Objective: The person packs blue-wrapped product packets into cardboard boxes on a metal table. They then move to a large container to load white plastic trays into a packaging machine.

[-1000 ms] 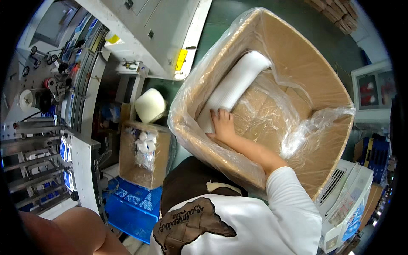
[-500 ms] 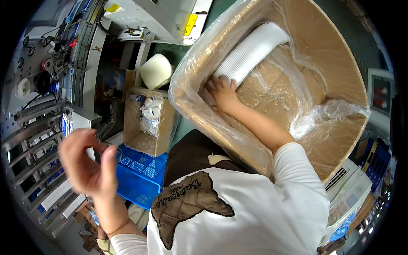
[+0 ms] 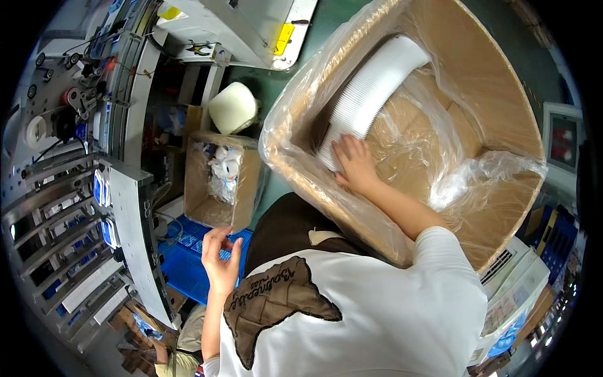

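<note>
A large cardboard box (image 3: 502, 69), lined with clear plastic film, stands open in front of me to the right. Inside it, along the left wall, lies a long, slightly curved row of thin white stacked pieces (image 3: 377, 85); their exact kind cannot be made out. My right hand (image 3: 357, 164) reaches into the box and rests on the near end of the row, fingers apart, pressing rather than wrapped round it. Over to the left, my left hand (image 3: 220, 261) hangs in front of my body by the small carton, fingers slightly bent and thumb apart, with nothing visible in it.
A small carton (image 3: 248, 182) with crumpled white scraps stands left of the big box, a cream-coloured rounded thing (image 3: 233, 108) behind it. Blue plastic crates (image 3: 188, 270) sit below. A metal machine frame (image 3: 135, 232) runs along the left. Another person's sleeve (image 3: 179, 364) shows at the lower left.
My left hand has come in from the machine side toward my body. My right hand has shifted slightly right, and the row's near end has moved right, away from the box's left wall.
</note>
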